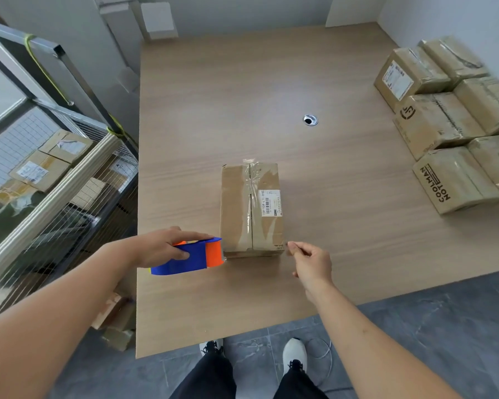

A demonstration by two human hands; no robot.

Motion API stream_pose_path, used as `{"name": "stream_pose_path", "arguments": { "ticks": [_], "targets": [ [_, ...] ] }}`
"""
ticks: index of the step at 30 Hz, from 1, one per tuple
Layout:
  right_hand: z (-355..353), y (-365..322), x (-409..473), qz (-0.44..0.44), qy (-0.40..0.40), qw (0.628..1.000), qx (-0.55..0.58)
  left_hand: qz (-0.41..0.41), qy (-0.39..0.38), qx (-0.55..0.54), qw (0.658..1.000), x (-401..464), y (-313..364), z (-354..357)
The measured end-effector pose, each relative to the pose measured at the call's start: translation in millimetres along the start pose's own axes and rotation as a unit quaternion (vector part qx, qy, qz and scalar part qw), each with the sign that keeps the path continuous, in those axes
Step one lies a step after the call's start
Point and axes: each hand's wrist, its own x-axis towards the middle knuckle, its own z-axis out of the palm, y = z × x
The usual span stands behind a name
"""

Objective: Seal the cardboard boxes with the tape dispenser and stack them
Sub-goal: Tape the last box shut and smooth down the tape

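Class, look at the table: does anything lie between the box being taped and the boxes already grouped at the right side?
Nothing visible does. Between the box and the grouped boxes lies bare table, with only a flush cable hole further back.

A brown rectangular cardboard box (251,208) lies flat on the wooden table (242,96), long side running away from the near edge. Clear tape runs along its centre seam, and a white barcode label sits on the right flap. Just beside its near left corner is a blue and orange plastic tape dispenser (195,256), gripped in the left hand (162,246) with its orange end toward the box. At the table's far right, a group of brown taped cardboard boxes (455,116) stands packed together, touching, some bearing black print and one a white label.
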Motion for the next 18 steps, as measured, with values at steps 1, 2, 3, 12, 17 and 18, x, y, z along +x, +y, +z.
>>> {"name": "stream_pose_path", "arguments": {
  "ticks": [1,2,3,12,17,18],
  "targets": [
    [2,3,2,-0.002,0.0,1.0,-0.003,0.003,-0.004,0.0,1.0,4,-2,-1],
    [4,5,3,-0.008,-0.001,1.0,-0.009,0.006,-0.007,-0.001,1.0,6,-4,-2],
    [6,7,4,-0.017,-0.003,1.0,-0.019,0.008,-0.01,-0.005,1.0,9,-6,-2],
    [22,-20,-5,-0.262,0.079,0.91,-0.313,0.037,-0.023,-0.05,0.998,22,6,11],
    [46,-12,3,-0.34,-0.095,0.79,-0.502,0.085,-0.02,-0.075,0.993,29,16,32],
    [45,-11,6,-0.336,-0.094,0.779,-0.521,0.089,-0.019,-0.076,0.993,29,13,33]
  ]
}}
